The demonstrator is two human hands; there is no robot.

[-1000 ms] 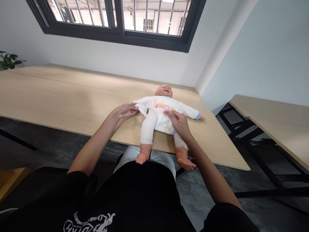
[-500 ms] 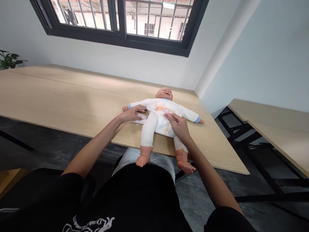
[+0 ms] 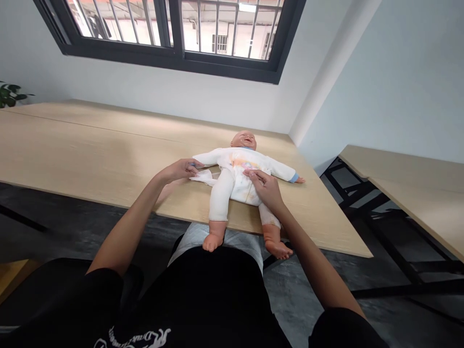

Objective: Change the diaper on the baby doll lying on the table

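In the head view, the baby doll [image 3: 222, 186] lies on its back on the wooden table [image 3: 108, 154] before me, its feet reaching past the near edge. A white printed diaper [image 3: 242, 189] sits at its middle, one side flap [image 3: 203, 177] spread out on my left. My right hand [image 3: 267, 190] rests at the diaper's front, thumb and fingertips drawn narrow, pinching it near the top. My left hand [image 3: 180, 170] is beside the flap, fingers loosely curled; whether they grip it I cannot tell.
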